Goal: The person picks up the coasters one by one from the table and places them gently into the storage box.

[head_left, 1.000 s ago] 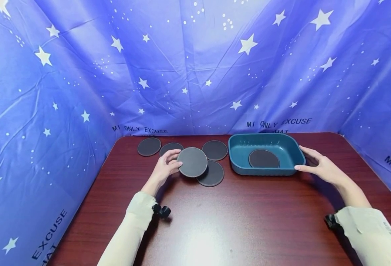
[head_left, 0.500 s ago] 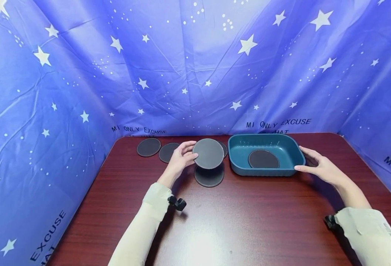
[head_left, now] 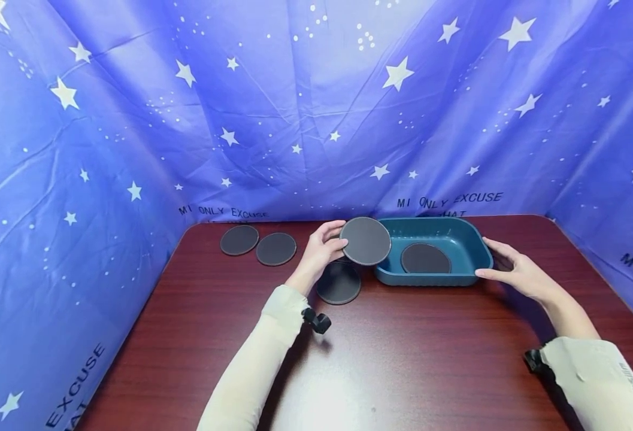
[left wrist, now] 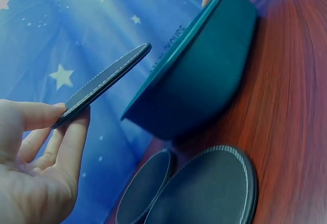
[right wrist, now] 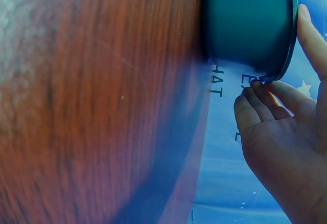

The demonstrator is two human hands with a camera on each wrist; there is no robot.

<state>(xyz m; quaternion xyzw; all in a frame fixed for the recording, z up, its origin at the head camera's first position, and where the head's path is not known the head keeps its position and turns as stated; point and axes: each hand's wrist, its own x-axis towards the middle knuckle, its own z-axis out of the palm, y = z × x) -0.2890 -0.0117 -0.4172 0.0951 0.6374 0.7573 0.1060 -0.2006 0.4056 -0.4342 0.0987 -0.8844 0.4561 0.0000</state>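
Note:
My left hand (head_left: 320,248) pinches a round black coaster (head_left: 366,240) at its left edge, thumb on one face and fingers on the other. Pale stitching runs round its edge, clear in the left wrist view, where the coaster (left wrist: 104,83) is tilted above the table. In the head view it overlaps the left end of a teal rectangular basin (head_left: 435,279). Another coaster (head_left: 426,258) lies flat inside the basin. My right hand (head_left: 521,272) holds the basin's right end, thumb at the near corner and fingers farther back; the right wrist view has its fingertips (right wrist: 255,83) at the rim.
A dark coaster (head_left: 339,284) lies beneath my left hand, left of the basin, with another partly hidden behind it. Farther left, two coasters (head_left: 276,249) lie flat on the reddish-brown wooden table (head_left: 402,347). A blue star-patterned cloth (head_left: 305,108) hangs behind the table.
My left hand has carried the coaster rightward, from above the loose coasters to the basin's left end. The right hand and basin have stayed in place.

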